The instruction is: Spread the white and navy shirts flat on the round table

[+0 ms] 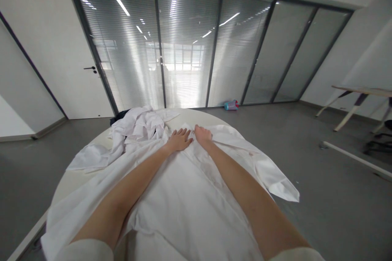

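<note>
A white garment is spread over a round, pale table, and parts of it hang past the edge at the right and near side. Near its far end my left hand lies flat on the cloth with the fingers apart. Just to the right, my right hand is closed in a fist or pinch on the white fabric. A small gap separates the two hands. Crumpled white cloth is heaped at the far left of the table.
Something dark sits behind the heap. On the grey floor by the glass partition is a blue and red package. A wooden-topped desk and part of a black chair stand at the right.
</note>
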Tool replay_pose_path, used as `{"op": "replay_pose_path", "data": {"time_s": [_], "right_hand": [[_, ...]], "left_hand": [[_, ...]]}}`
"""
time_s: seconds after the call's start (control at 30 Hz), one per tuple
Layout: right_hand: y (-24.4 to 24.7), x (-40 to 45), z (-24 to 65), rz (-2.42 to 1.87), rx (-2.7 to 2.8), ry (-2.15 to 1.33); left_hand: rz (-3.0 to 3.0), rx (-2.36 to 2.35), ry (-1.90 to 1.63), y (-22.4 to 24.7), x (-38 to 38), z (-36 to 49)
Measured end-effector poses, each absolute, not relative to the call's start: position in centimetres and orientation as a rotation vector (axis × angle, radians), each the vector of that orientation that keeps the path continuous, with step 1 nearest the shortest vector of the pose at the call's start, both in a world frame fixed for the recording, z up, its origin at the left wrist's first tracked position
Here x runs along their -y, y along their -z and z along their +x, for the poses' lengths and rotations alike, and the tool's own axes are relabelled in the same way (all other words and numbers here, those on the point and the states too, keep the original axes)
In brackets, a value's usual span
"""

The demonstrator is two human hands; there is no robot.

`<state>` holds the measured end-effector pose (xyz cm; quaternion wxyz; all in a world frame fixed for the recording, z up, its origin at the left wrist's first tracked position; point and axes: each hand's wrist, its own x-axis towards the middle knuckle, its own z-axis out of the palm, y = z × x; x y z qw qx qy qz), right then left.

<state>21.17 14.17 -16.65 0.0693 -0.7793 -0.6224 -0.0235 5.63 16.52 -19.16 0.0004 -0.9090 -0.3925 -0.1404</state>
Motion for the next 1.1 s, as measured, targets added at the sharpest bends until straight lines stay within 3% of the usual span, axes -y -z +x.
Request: {"op": "replay_pose_path", "data": {"time_s": [0.37, 0.5, 0.63, 0.8, 0.93, 1.1], "right_hand": [[12.3, -12.6, 26.5, -2.156, 2.158, 0.264], [9.7, -6.2, 30.9, -2.085, 2.137, 0.292], [10.1, 3.7, 36.6, -2.304, 1.901, 0.229], [14.5, 13.7, 40.6, -2.454, 1.451, -0.307], [16.9, 17.6, 40.5, -2.199, 1.234, -0.897], [19.9, 19.1, 39.8, -1.76, 0.813, -1.275]], "left_hand": [[-2.871, 1.266, 0.376, 19.1, -16.3, 5.4], [-2.863, 1.235, 0.393, 19.2, -16.1, 5.1], [-2.831, 1.234, 0.419, 18.8, -16.0, 5.5], [-2.838, 1.243, 0.512, 16.6, -16.6, 9.1], [-3.198, 1.21, 0.724, 15.5, -17.6, 13.8], [-3.371, 1.112, 0.914, 16.8, -18.0, 16.8]]}}
